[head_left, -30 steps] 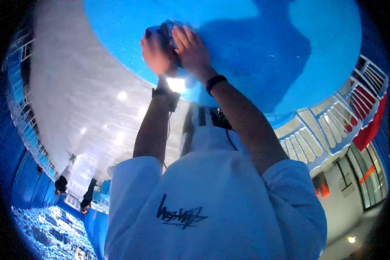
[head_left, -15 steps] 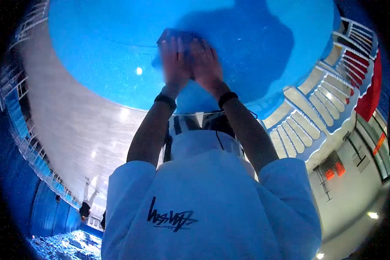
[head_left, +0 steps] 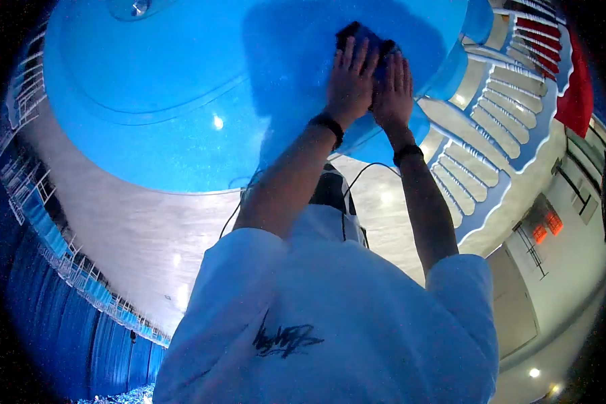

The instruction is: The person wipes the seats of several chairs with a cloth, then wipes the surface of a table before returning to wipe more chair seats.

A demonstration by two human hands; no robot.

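A bunched dark cloth (head_left: 354,31) lies on the round blue tabletop (head_left: 148,145), in the shadow I cast. My left hand (head_left: 351,79) rests flat on the cloth's near left part, fingers stretched forward. Beside it my right hand (head_left: 392,94) lies flat over the right part, its fingers straight and close together. Neither hand wraps around the cloth, and both palms face down. Part of the cloth is hidden under the hands. Dark bands circle both wrists.
White spindle-backed chairs (head_left: 475,158) stand along the table's right side, with red fabric (head_left: 576,94) behind them. A small shiny object (head_left: 140,7) sits at the far left of the table. A dark cord (head_left: 349,192) hangs near my body. Pale floor (head_left: 114,195) surrounds the table.
Both hands and the dark cloth have moved to the right across the blue surface, nearer the chairs. The view has shifted, and the shiny object now shows at the top.
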